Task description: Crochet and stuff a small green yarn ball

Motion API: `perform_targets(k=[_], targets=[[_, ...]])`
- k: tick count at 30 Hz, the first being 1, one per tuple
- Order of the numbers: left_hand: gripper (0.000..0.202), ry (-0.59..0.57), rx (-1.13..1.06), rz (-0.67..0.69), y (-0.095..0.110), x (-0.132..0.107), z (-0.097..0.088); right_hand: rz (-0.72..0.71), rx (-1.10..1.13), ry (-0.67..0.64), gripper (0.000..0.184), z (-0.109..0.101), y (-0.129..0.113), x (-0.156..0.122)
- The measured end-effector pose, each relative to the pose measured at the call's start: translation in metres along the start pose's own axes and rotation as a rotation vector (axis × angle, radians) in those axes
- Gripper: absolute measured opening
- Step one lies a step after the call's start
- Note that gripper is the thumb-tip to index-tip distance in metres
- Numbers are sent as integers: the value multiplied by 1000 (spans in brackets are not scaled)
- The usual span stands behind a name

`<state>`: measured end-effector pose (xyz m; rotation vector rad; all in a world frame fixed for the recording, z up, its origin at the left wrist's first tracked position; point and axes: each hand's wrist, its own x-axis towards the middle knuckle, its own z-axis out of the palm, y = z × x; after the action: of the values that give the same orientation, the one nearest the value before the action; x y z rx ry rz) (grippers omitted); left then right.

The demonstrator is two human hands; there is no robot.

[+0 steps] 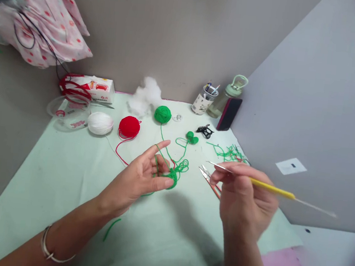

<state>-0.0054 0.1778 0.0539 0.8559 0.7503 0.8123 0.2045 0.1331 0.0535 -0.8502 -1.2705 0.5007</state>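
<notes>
Between the thumb and fingers of my left hand [148,170] is a small green crochet piece [172,178], with loose green loops sticking out on its right. Green yarn runs over my raised index finger and back toward the green yarn ball [163,114]. My right hand [248,199] grips a crochet hook [270,187] by its yellow handle. The hook's metal tip points left, apart from the crochet piece. Scissors [210,183] with orange handles lie on the table, partly hidden behind my right hand.
Red yarn [129,127] and white yarn balls [100,123] sit at left, near white stuffing [146,96]. Small green pieces [191,138], a black claw clip [205,131] and green yarn scraps [229,152] lie right. A phone [229,114], bottle [222,101] and pen cup [204,100] stand behind.
</notes>
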Motion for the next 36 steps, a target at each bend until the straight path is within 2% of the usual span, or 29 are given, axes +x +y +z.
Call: perform_targets(k=[3,5,9,11,24,36], targets=[[95,-4,18,17,-1,0,0,71,28,-112,18,1,0,-3],[85,-34,10,21,-2,-1,0,95,28,-174,19,5,1,-8],[33,-140,-20,30,-4,-3,-2,124,68,-193,20,13,4,-14],[20,-162,-44,51,-4,-3,-2,128,79,-178,20,14,5,-13],[17,-154,-64,29,-3,-4,0,126,5,-116,20,15,9,-14],[20,-170,-42,5,-3,-6,0,141,43,-139,20,16,10,-15]])
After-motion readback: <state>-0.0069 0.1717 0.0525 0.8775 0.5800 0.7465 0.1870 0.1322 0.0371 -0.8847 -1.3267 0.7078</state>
